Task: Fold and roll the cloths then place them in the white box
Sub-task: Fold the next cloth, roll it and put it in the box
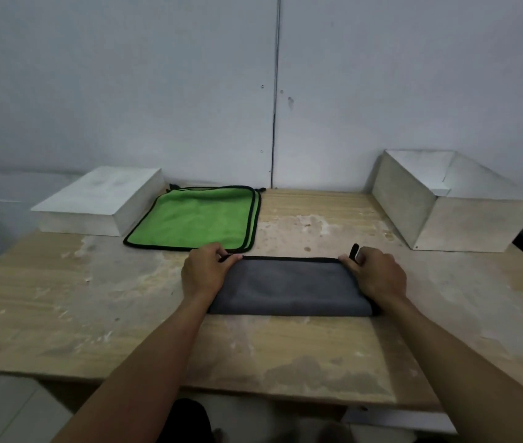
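A grey cloth (285, 286) with black edging lies folded in half on the wooden table (94, 298), its fold toward me. My left hand (204, 273) pinches its far left corner. My right hand (378, 273) pinches the far right corner, where a black loop sticks up. A stack of green cloths (196, 217) with black borders lies flat just beyond. The open white box (445, 219) stands at the back right; what I see of its inside is bare.
A closed white box or lid (100, 199) sits at the back left beside the green cloths. A grey wall runs behind the table. The table's front edge is near my body.
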